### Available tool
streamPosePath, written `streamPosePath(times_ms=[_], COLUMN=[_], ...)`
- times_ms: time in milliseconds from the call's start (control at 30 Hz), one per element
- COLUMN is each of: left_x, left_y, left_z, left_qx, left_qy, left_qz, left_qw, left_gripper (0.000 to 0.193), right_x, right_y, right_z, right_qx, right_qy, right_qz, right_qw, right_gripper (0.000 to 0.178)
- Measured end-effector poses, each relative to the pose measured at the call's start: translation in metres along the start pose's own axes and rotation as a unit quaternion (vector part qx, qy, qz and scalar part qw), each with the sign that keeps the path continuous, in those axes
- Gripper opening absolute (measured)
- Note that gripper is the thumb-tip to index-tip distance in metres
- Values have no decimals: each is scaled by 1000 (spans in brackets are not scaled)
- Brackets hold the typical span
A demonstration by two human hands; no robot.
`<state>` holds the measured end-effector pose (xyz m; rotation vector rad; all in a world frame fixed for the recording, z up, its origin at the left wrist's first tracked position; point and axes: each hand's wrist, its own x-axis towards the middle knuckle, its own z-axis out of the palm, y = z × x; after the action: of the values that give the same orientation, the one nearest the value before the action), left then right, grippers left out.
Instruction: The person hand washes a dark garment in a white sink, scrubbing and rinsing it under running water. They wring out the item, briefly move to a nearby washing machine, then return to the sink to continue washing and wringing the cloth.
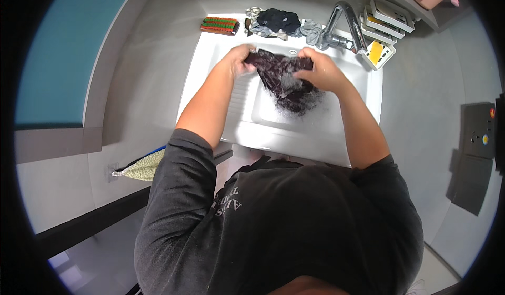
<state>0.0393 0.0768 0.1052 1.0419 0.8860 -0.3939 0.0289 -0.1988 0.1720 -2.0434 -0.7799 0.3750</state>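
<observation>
Dark maroon cloth [286, 87], wet, crumpled and foam-streaked, hangs over the white sink [263, 134]. Nearest, pale lettering [229, 202] marks the dark shirt [305, 216]. Farther, the left hand [242, 61] grips the cloth's left end, the right hand [322, 73] its right. Beyond, black and grey garments [279, 21] lie along the far side.

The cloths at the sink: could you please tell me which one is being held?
The sudsy dark-brown cloth, between the left hand and right hand; the other cloths lie bunched behind the basin.
</observation>
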Motion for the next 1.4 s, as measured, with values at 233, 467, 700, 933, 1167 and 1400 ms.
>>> streamPosePath(times_ms=[233,467,700,933,1167,1400], left_x=[-121,-68,-51,-60,-79,-71], left_y=[-3,-21,-40,-52,-47,-81], left_z=[16,-32,-143,-155,-137,-95], left_qx=[293,237,335,612,770,768], left_qy=[-220,-27,253,314,195,102], left_qz=[151,365,219,220,60,168], left_qw=[918,900,881,691,605,610], left_gripper=[63,36,32,49,57,84], right_x=[48,84,63,4,-22,-73], right_y=[-60,-48,79,84,89,114], right_z=[15,38,36,140,134,74], right_qx=[-48,-121,-211,-256,-227,-251], right_qy=[81,62,95,-79,-204,-114], right_qz=[-45,-104,12,55,114,183], right_qw=[995,985,973,962,945,944], right_gripper=[36,54,31,57,32,29])
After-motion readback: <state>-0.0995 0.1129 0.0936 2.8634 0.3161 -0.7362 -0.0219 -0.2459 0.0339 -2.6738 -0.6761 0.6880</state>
